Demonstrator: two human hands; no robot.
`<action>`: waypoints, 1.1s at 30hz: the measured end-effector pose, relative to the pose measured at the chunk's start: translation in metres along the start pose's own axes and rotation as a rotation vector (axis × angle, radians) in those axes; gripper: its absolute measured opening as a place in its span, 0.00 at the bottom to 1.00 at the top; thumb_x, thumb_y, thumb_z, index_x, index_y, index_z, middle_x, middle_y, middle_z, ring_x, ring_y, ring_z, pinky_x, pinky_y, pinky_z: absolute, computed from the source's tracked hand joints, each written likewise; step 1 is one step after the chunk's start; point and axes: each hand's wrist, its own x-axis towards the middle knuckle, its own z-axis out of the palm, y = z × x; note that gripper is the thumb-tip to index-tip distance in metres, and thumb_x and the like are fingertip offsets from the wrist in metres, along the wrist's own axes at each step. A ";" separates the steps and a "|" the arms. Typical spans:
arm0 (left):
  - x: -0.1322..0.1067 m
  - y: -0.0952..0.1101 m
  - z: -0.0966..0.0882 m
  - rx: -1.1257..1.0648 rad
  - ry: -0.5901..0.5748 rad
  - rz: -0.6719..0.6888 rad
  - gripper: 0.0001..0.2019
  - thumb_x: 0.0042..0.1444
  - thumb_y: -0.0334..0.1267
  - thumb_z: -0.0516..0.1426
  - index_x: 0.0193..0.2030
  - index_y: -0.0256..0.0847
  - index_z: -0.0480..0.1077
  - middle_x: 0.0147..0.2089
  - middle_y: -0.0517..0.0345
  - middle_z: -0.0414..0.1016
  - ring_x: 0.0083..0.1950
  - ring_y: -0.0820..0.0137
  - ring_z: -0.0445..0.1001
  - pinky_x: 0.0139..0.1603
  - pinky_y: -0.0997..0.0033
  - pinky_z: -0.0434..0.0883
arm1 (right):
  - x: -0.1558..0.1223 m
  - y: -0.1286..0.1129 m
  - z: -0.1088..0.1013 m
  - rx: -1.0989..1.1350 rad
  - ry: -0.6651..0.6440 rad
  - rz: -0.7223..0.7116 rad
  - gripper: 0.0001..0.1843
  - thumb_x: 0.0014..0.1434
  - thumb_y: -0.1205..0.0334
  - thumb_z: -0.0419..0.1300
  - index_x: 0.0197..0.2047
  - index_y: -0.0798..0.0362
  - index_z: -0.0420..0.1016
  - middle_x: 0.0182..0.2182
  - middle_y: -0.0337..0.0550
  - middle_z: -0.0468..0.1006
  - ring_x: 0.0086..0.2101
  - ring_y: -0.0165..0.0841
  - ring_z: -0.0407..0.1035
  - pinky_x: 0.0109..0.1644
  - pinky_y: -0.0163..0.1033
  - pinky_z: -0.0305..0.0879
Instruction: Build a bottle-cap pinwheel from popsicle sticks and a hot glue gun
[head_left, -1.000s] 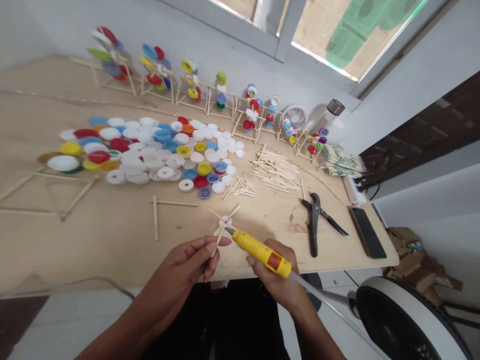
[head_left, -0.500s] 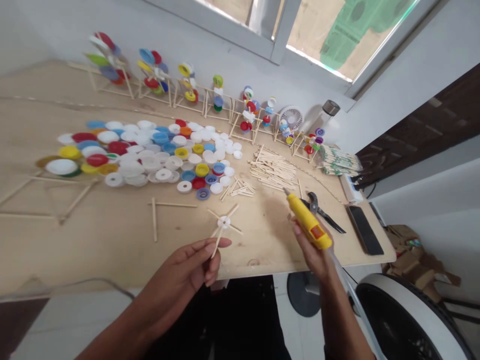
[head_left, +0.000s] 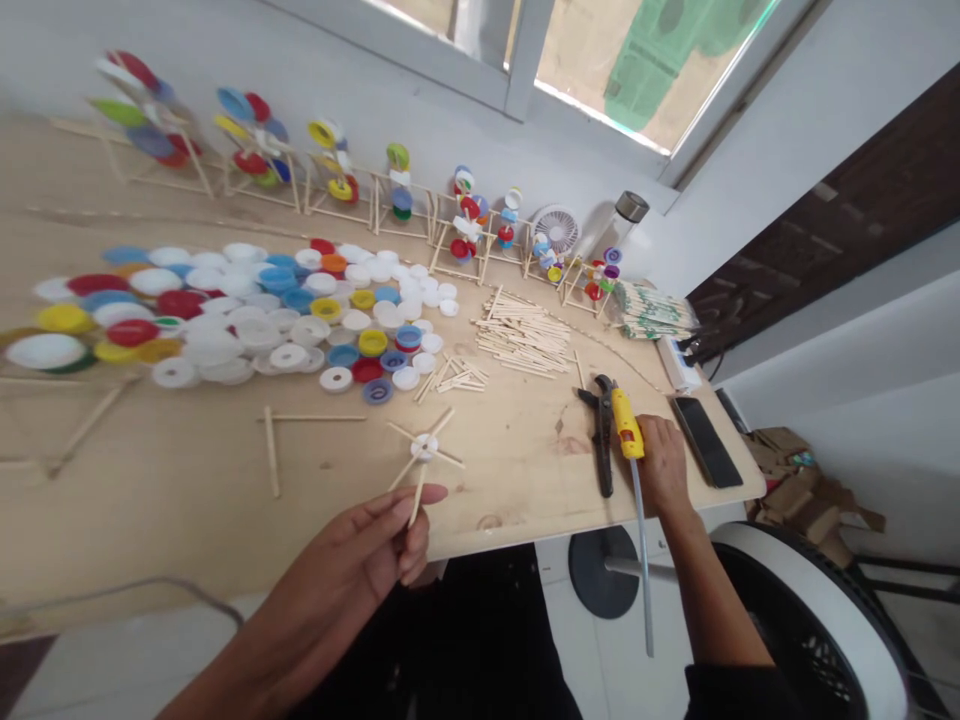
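In the head view my left hand pinches one wooden stick of a small spoked wheel between thumb and fingers. A white bottle cap forms the wheel's hub, with several sticks radiating from it. At the right, my right hand is closed at the side of a yellow glue gun, around its handle side; the handle itself is hidden. The gun is low at the table, nozzle pointing away, a long glue stick trailing from its back. Just left of it lies a dark hand cutter.
Loose bottle caps cover the left middle of the table. Piles of cut sticks lie right of them. Stick frames with cap wheels line the wall. A phone, power strip, small fan and bottle are at the right.
My right hand has brought the glue gun right and down to the table beside the cutter, turning it more upright in view. My left hand still holds the spoked wheel. The view has shifted slightly right.
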 end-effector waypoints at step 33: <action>0.006 -0.015 -0.001 -0.153 -0.073 -0.002 0.18 0.37 0.43 0.76 0.35 0.39 0.83 0.24 0.61 0.72 0.25 0.77 0.64 0.28 0.74 0.65 | 0.006 -0.177 -0.065 1.160 -0.077 0.207 0.08 0.65 0.63 0.59 0.42 0.48 0.81 0.39 0.44 0.82 0.42 0.37 0.76 0.48 0.42 0.71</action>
